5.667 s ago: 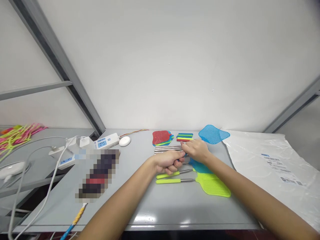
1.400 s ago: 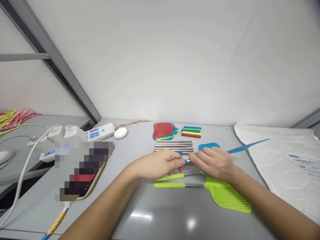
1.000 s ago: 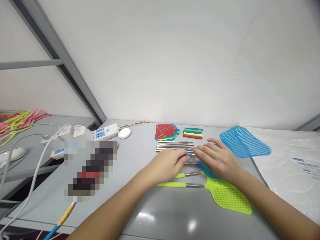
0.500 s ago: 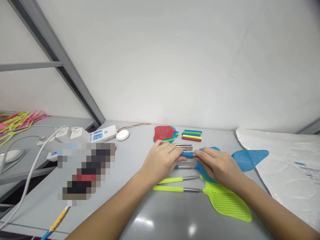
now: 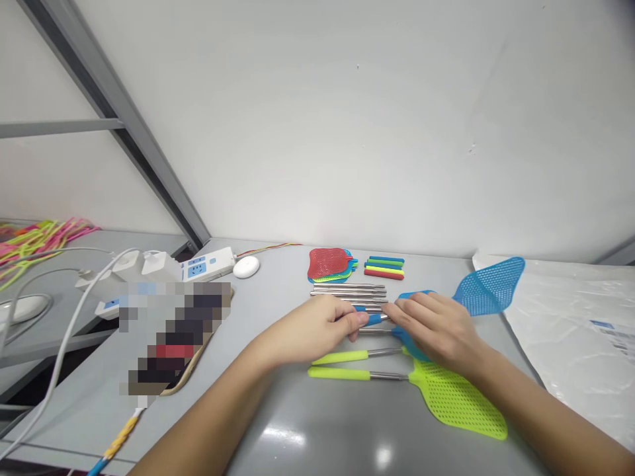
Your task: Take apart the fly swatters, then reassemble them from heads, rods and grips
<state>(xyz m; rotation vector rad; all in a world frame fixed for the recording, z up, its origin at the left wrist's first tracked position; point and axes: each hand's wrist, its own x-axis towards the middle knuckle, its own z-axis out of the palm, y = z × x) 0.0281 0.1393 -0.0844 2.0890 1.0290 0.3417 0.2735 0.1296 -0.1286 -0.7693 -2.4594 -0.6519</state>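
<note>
My left hand [image 5: 312, 330] is closed around the blue handle of a blue fly swatter [image 5: 491, 287]. My right hand [image 5: 441, 327] grips the same swatter at its metal shaft, and the mesh head sticks out tilted up past the knuckles. Partly hidden beneath the right hand, a second blue fly swatter [image 5: 414, 345] lies on the table. Nearer to me rest two yellow-green fly swatters [image 5: 459, 402], their handles pointing left. Just beyond my hands is a row of metal rods [image 5: 347, 291].
At the back lie stacked swatter heads [image 5: 328, 264], red on top, and several coloured handle grips [image 5: 384, 269]. A white plastic bag [image 5: 570, 330] covers the right side. To the left are a power strip [image 5: 208, 264], a white round device [image 5: 247, 266], cables and a blurred-out object [image 5: 183, 344].
The held swatter's head has swung upward and turned. My left hand has shifted its grip on the blue handle, with the thumb now lying along it.
</note>
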